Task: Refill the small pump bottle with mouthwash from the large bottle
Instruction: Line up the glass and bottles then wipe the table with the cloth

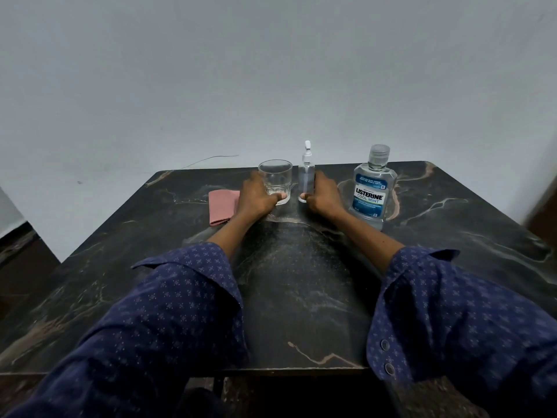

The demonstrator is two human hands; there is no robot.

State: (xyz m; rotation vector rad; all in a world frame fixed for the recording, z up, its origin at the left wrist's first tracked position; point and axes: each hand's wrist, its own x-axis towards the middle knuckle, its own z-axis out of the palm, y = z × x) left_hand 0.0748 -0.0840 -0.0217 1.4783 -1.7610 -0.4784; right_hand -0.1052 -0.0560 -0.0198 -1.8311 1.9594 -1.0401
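Note:
A small clear pump bottle (306, 173) with a white pump head stands upright near the table's far edge. My right hand (324, 194) is wrapped around its lower part from the right, thumb at its base. To its right stands the large mouthwash bottle (372, 188), clear with a blue label and a clear cap on. Left of the pump bottle is an empty clear glass tumbler (275, 180). My left hand (254, 197) grips the tumbler from the left, thumb across its base.
A folded pink cloth (222, 209) lies flat to the left of my left hand. The dark marble table (301, 282) stands against a white wall; a thin wire (211, 159) lies behind its far edge. Both forearms in blue patterned sleeves stretch across the table's middle.

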